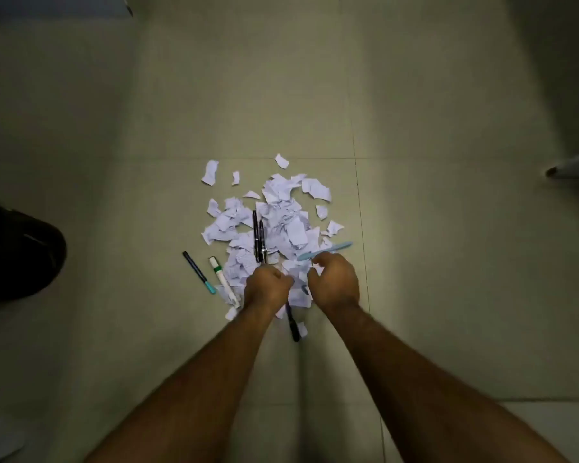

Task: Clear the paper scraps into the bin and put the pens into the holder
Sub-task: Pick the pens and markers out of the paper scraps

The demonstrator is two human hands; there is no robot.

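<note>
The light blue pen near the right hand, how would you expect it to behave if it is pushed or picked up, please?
The light blue pen looks slim and rigid, so it should lift without bending. It seems round, so a nudge may roll it across the smooth floor tiles. Its near end lies on loose paper scraps, which could slide underneath.

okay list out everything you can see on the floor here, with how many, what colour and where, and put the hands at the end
Torn white paper scraps: many, white, one loose pile mid-floor, a few strays at its far edge.
Black pens: two, side by side on the pile's left part.
Dark pen with teal cap: one, left of the pile.
White marker with green band: one, beside the teal-capped pen.
Light blue pen: one, at the pile's right edge, just beyond the right hand.
Dark blue-black pen: one, between the wrists.
Pale tiled floor: under everything.
Left hand: closed over scraps.
Right hand: curled over scraps.
</note>
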